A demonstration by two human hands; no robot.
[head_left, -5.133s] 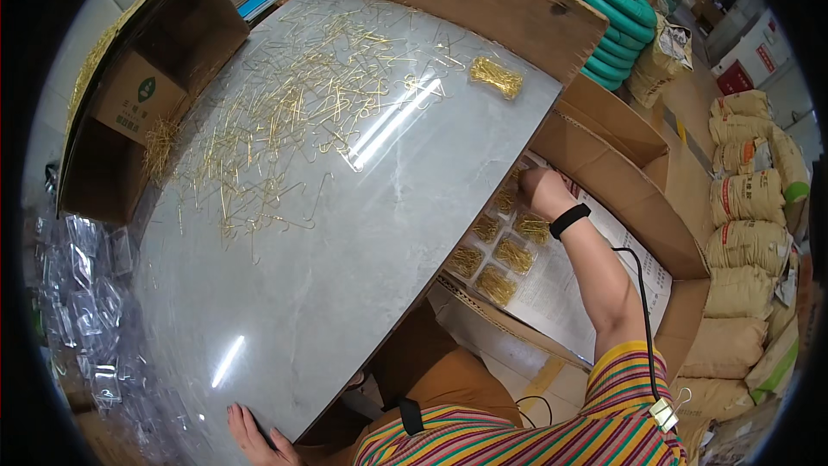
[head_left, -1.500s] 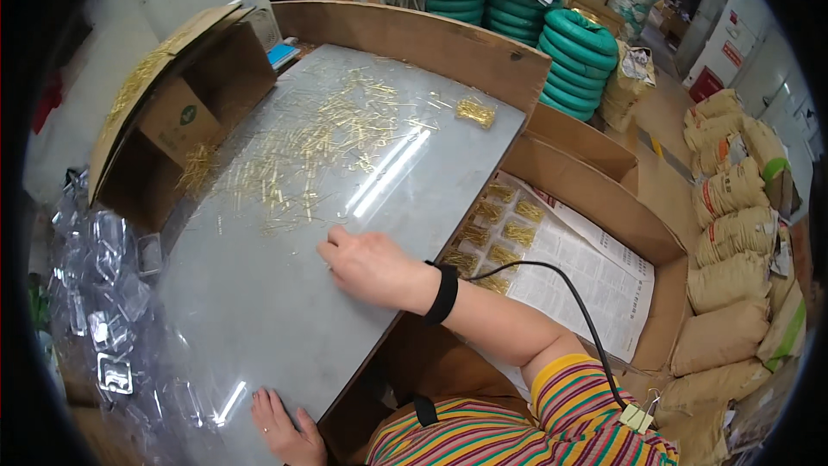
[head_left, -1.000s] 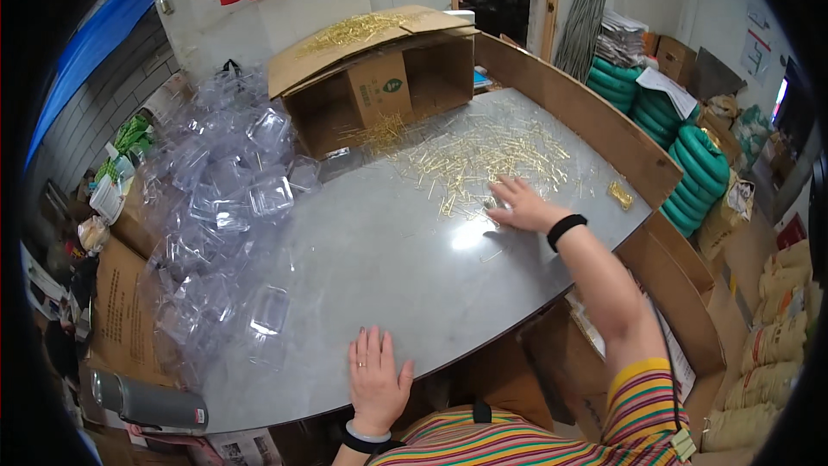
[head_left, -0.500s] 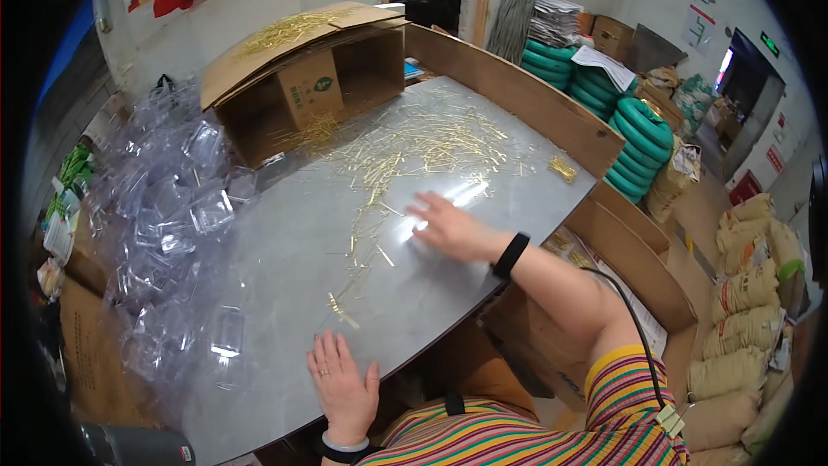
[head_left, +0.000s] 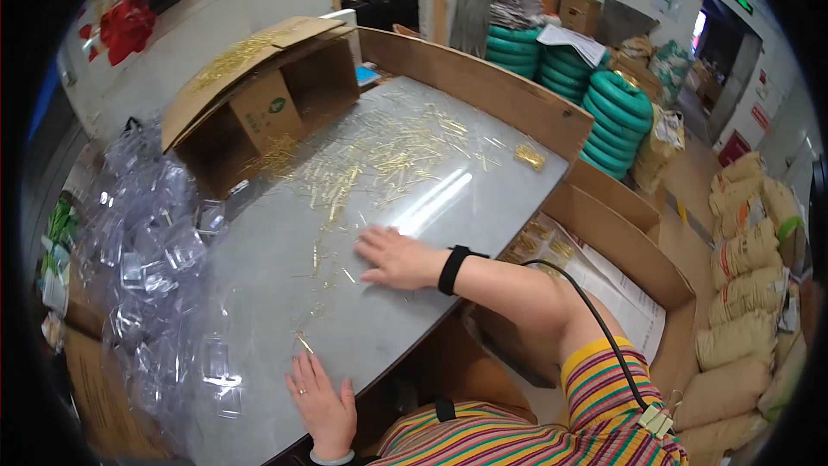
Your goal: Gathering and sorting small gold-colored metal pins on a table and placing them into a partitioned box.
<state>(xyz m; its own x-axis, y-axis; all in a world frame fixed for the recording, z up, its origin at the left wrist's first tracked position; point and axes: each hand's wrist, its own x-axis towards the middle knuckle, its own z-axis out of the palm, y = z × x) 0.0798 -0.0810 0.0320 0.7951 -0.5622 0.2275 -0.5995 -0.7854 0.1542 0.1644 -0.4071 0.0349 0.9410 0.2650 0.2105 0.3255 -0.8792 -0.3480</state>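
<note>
My right hand [head_left: 401, 257] lies palm down with its fingers stretched over the grey tabletop [head_left: 259, 272], holding nothing visible. Close to its fingertips is a line of thin gold-coloured wire pieces [head_left: 316, 255], running from the larger scatter [head_left: 388, 155] toward me. At the near edge my left hand [head_left: 321, 406], with a ring on one finger, rests flat, fingers apart. A few gold pieces [head_left: 304, 341] lie just beyond its fingertips. What is beneath either palm is hidden. A small gold bundle [head_left: 529, 155] sits near the far right corner.
Clear plastic boxes [head_left: 142, 250] heap along the left side. An open cardboard box [head_left: 259, 112], with gold pieces on top, stands at the far left. A cardboard strip [head_left: 483, 78] borders the far edge. Green coils [head_left: 617, 125] and stacked sacks [head_left: 733, 336] stand right.
The view has shifted. My right hand has drawn nearer to me and slightly left across the tabletop. My left hand stays flat near the edge.
</note>
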